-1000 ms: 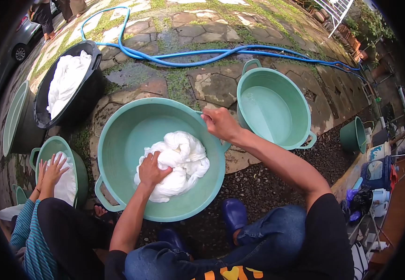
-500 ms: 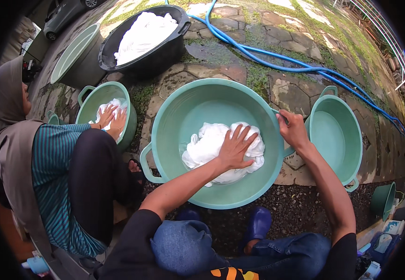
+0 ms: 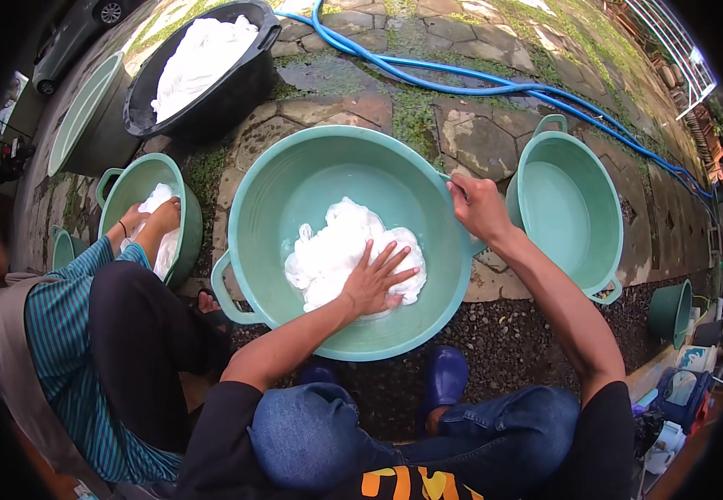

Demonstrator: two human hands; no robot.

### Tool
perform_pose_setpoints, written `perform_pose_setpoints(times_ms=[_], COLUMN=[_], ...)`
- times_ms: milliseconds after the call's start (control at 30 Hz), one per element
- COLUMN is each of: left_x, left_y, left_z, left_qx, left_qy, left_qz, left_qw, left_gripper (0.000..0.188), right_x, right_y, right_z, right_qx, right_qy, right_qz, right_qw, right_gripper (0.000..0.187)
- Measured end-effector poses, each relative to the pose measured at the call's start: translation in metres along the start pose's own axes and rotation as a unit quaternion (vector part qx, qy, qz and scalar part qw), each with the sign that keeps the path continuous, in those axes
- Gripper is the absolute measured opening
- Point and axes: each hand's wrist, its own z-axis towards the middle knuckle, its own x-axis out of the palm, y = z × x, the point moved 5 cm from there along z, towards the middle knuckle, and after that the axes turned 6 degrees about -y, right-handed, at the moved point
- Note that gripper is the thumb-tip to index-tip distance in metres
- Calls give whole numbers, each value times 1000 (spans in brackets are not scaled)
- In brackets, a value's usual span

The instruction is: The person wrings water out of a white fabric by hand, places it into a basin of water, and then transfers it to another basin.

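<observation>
In front of me stands a large round green plastic tub [image 3: 249,192]. Inside it lies a bunched heap of wet white cloth [image 3: 336,242]. My left hand [image 3: 375,281] rests palm down on the near right part of the cloth, fingers spread. My right hand [image 3: 480,208] is closed around the tub's handle at its right rim; the fingers partly hide that handle. A second handle [image 3: 226,292] sticks out free on the tub's left side.
A green tub [image 3: 574,221] stands close on the right. To the left, a co-worker's hands [image 3: 149,223] work white cloth in a smaller green tub [image 3: 193,221]. Behind are a black tub [image 3: 249,87] of white cloth and a blue hose [image 3: 461,83] across the stone paving.
My left hand has slid toward me over the cloth, and more of the heap shows beyond it. My right hand keeps its hold. The whole view has shifted, moving everything leftward.
</observation>
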Motion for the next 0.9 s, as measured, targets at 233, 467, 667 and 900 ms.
perform_pose_setpoints(times_ms=[233,467,667,900], left_x=[-24,-1,-16,-5], left_y=[-13,17,26,127], left_z=[-2,-27,-14,-27], left_qx=[-31,-45,-53,-311], left_qy=[-48,42,-3,19], left_qz=[-36,22,-12,-67], left_qw=[998,998,999,948], left_gripper=[71,80,80,85], right_x=[-14,1,-7,2], right_y=[-34,-10,-36,-62], right_z=[-3,-2,-6,-12], right_qx=[50,-10,52,96], right_qy=[-15,-14,-22,-39], right_qz=[4,-5,-6,0], right_qw=[999,1000,998,995], right_gripper=[12,12,12,18])
